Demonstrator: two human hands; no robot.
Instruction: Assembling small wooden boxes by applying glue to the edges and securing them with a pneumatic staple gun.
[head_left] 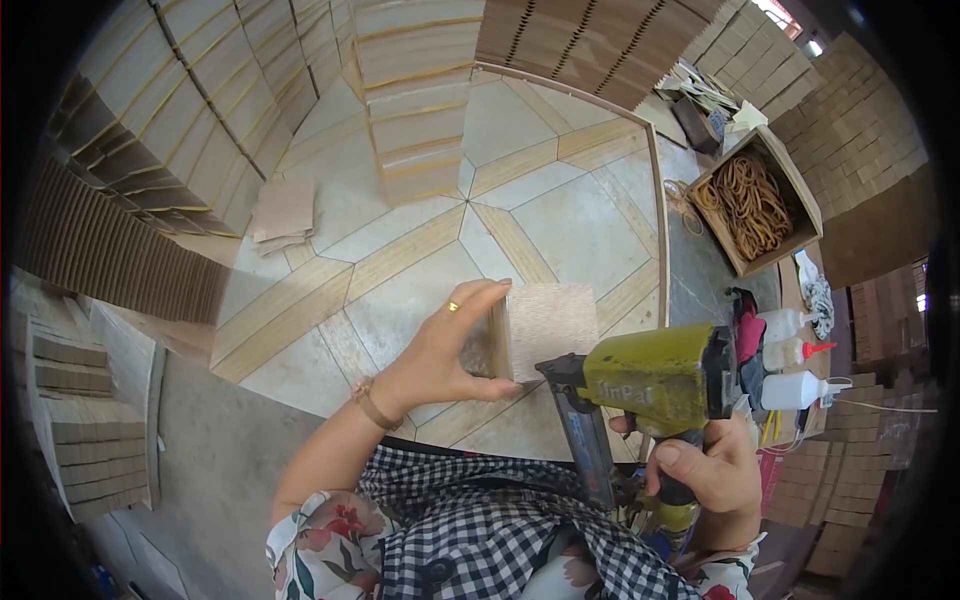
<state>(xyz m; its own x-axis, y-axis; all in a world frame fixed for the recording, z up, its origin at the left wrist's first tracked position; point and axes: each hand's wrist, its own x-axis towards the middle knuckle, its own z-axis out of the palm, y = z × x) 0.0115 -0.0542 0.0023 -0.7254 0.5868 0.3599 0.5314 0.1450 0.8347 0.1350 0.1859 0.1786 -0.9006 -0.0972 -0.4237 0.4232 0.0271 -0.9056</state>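
Observation:
My left hand (452, 345) spans the left side of a small wooden box (553, 325), fingertips at its far corner and thumb at its near corner. A pale, flat panel forms the box's upper face. My right hand (712, 470) is wrapped round the grip of a yellow-green nail gun (648, 365) with a black magazine. The gun's nose points left and meets or hovers by the box's near right edge; I cannot tell if they touch. Both hands are over a patterned table top (400, 285).
Stacked thin panels (283, 212) lie at the left, with tall stacks of boxes (420, 90) behind. A raised strip (655, 220) edges the table's right side. Beyond it are a wooden box of rubber bands (748, 205) and several white glue bottles (795, 390).

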